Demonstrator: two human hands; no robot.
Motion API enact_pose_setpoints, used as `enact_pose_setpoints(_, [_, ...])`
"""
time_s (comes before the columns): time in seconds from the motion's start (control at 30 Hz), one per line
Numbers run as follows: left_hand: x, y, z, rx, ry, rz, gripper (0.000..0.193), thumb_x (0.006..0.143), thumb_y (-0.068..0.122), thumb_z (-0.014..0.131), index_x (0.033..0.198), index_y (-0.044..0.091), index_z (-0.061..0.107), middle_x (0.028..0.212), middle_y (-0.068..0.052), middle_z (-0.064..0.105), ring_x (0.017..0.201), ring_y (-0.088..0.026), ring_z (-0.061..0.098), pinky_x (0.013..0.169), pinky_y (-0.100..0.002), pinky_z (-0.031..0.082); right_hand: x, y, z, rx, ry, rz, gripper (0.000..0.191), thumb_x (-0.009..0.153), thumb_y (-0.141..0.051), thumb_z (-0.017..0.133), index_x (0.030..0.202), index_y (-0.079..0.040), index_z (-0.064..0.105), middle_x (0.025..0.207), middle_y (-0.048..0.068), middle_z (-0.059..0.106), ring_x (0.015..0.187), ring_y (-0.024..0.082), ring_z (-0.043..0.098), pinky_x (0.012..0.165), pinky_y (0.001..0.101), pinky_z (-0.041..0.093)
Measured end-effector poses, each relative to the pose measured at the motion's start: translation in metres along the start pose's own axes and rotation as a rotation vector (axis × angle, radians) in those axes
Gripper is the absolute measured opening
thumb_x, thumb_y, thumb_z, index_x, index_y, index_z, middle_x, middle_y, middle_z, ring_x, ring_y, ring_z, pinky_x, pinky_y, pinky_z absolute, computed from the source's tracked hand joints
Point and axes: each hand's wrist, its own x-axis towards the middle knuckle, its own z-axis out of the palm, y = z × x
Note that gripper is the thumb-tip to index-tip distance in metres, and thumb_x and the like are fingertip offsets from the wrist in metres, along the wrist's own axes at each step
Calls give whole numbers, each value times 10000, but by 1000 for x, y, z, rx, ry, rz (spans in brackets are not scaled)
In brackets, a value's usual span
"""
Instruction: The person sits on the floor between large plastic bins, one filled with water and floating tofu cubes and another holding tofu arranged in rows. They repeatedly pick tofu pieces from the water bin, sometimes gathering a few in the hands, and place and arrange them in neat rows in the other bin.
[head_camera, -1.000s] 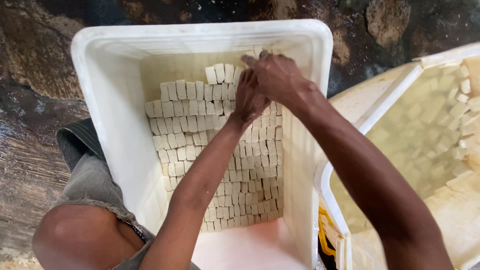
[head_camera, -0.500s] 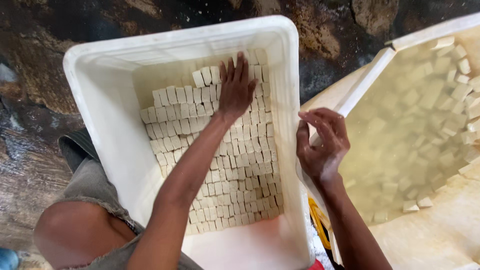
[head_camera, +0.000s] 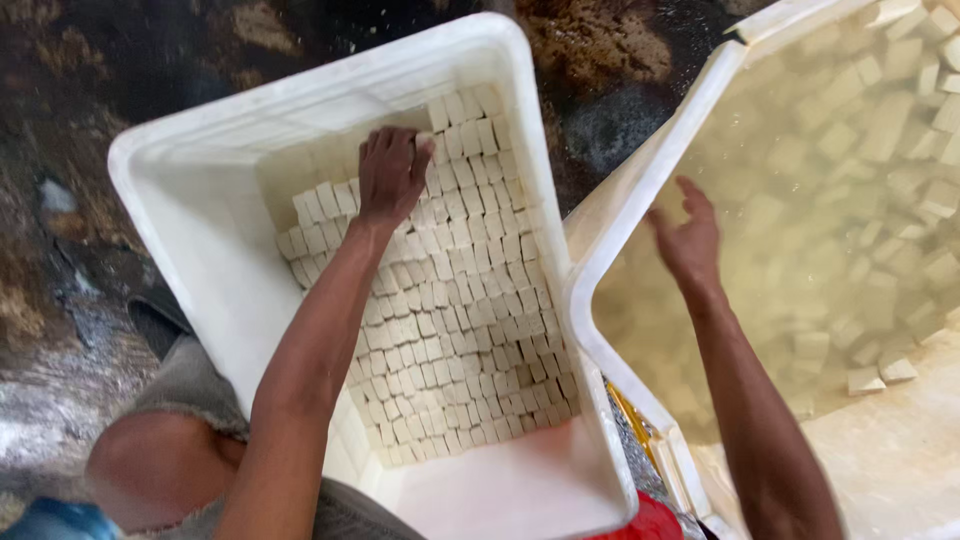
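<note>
White tub, my left hand curled on packed pale blocks, right hand spread empty above a cloudy-water tub beside it

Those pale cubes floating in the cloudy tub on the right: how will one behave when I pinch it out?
The cubes sit in cloudy liquid, so they are probably wet and slippery. They look soft-edged, likely crumbling under a hard pinch. Flat faces mean no rolling; the stacked blocks under the left hand stay put. The right hand hovers open above the tub.
</note>
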Motion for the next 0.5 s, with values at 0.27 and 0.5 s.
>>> enact_pose_setpoints(0.27, [0,13,-1,82,-106,6,277,1032,320,694,1248,148,714,1274,-113,669,1148,-321,572,917,-503,388,-6,84,44,-782,-420,13,484,1013,-398,637,1296,-5,616,1414,269,569,1351,439,487,1213,546,367])
enact_pose_setpoints(0.5, [-17,32,-5,84,-111,-102,322,1037,368,754,1239,124,696,1199,-72,690,1111,-309,576,977,-490,405,-44,86,28,-419,15,-192,451,782,-96,748,1210,6,647,1267,231,591,1164,454,520,1006,556,435])
